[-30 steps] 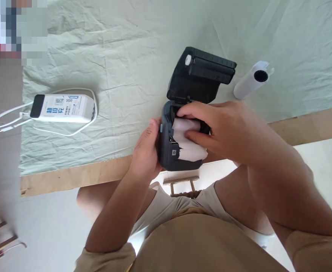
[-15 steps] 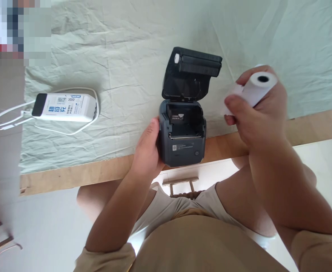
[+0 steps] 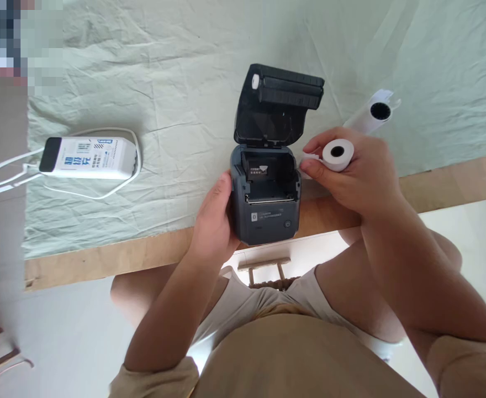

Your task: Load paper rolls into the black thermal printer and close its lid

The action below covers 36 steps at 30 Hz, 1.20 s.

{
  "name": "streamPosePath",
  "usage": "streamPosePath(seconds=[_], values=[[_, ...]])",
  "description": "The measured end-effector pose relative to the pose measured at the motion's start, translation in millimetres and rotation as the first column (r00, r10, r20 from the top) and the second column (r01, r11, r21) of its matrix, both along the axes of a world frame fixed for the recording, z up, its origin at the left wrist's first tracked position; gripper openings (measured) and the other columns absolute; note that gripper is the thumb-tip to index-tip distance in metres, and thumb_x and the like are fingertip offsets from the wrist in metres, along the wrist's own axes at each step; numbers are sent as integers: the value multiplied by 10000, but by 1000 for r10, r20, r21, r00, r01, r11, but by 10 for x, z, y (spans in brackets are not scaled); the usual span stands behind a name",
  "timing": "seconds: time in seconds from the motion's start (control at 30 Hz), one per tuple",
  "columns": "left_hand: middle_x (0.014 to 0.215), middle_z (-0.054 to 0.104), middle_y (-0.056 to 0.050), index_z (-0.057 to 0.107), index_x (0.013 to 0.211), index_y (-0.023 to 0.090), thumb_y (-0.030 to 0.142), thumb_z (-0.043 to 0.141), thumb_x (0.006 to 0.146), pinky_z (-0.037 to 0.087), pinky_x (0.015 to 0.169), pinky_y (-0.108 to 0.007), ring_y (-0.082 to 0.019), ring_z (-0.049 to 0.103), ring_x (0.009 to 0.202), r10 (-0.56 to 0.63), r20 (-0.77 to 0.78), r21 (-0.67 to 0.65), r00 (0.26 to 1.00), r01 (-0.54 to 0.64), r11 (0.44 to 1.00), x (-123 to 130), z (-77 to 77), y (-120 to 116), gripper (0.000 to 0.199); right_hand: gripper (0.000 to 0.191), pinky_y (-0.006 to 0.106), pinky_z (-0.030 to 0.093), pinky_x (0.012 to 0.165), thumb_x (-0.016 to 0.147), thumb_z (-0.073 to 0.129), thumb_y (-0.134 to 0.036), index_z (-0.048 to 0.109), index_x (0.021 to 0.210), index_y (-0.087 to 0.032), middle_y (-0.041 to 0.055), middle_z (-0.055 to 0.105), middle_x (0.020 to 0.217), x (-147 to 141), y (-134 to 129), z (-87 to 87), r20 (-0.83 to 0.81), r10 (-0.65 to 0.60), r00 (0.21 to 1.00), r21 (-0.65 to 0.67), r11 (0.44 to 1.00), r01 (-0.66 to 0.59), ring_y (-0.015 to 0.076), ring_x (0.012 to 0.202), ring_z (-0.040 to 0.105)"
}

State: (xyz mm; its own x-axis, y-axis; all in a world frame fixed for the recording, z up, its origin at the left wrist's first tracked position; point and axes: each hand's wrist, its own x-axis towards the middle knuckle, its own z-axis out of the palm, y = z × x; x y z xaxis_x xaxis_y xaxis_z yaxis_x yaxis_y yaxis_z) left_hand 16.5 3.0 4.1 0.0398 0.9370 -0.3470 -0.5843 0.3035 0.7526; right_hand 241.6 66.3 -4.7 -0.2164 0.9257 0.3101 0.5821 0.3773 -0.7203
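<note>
A dark grey label printer (image 3: 267, 218) stands at the table's front edge with its lid (image 3: 270, 119) swung up and back, so its paper bay shows. My left hand (image 3: 216, 221) is closed against the printer's left side, its thumb along the side wall. My right hand (image 3: 361, 168) grips a white paper roll (image 3: 338, 148) just right of the printer, with its round end and dark core facing me. A loose paper end (image 3: 310, 157) is pinched between thumb and fingers. Beyond that hand lies a second white roll (image 3: 363, 119) with a wide dark core.
On the left rests a white power strip (image 3: 91, 157) with a black end, with white cables (image 3: 6, 163) running off the table's left side. Pale green cloth (image 3: 177, 110) covers the table up to a bare wooden front edge (image 3: 114, 243). A wooden stool (image 3: 265, 268) shows below.
My right hand has carried the paper roll left and nearer, up beside the printer. The second roll behind it has come into sight. My left hand stays on the printer.
</note>
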Motion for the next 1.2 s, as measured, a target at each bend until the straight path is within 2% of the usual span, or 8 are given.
streamPosePath(seconds=[0.17,0.3,0.4,0.7,0.9,0.97,1.1,1.2], values=[[852,856,-17,728,893,238,425,716,1046,727,1038,-485,-352,859,1200,5,41,17,999,-6,1000,14,8,17,242,176,413,631,713,953,800,-462,745,967,-296,2,749,844,-28,2,-7,-24,-12,1000,-98,995,9,229,770,716],[785,834,-7,748,882,239,390,760,1007,731,1026,-495,-358,870,1159,12,58,26,998,-14,1000,13,1,15,197,208,462,652,829,956,774,-476,707,907,-285,27,727,901,-56,3,-23,-65,-31,997,48,998,34,250,860,735],[741,812,8,756,863,243,371,790,981,742,995,-492,-356,878,1120,23,71,22,997,-24,999,8,-12,12,178,223,428,617,744,973,739,-482,676,899,-282,17,722,849,-56,8,-32,-64,-54,997,81,995,59,235,794,709],[897,856,-8,757,879,240,452,836,938,769,807,-449,-342,888,1009,26,10,15,1000,-26,1000,8,-10,11,234,276,407,634,769,938,826,-388,707,1178,-321,33,818,1122,0,42,-95,36,-94,995,99,991,90,239,924,748],[895,853,-22,749,866,241,478,843,924,763,881,-496,-367,876,1065,17,-14,12,1000,-17,1000,6,-2,23,261,447,419,655,765,869,801,-253,704,1293,-353,-9,835,1076,-14,29,-97,110,-109,988,77,992,101,232,861,759],[858,843,-20,740,845,243,466,829,938,759,913,-505,-375,867,1116,17,-5,17,1000,-17,1000,4,1,21,258,435,446,659,805,870,812,-289,702,1288,-340,6,828,1123,-5,-11,-33,100,-97,990,160,984,80,261,949,784],[816,833,-18,727,844,245,448,752,1008,747,969,-517,-375,858,1173,2,8,25,1000,-3,1000,-2,8,8,262,200,497,618,905,1015,678,-287,697,1201,-360,30,758,1168,150,-72,155,27,-305,952,429,864,264,303,1114,767],[844,845,-22,723,860,243,447,708,1044,736,1010,-515,-368,854,1200,3,12,23,1000,-3,1000,3,16,8,275,328,519,620,924,1016,687,-269,666,1310,-412,37,710,1286,349,20,168,89,-402,911,367,864,346,318,1166,755]])
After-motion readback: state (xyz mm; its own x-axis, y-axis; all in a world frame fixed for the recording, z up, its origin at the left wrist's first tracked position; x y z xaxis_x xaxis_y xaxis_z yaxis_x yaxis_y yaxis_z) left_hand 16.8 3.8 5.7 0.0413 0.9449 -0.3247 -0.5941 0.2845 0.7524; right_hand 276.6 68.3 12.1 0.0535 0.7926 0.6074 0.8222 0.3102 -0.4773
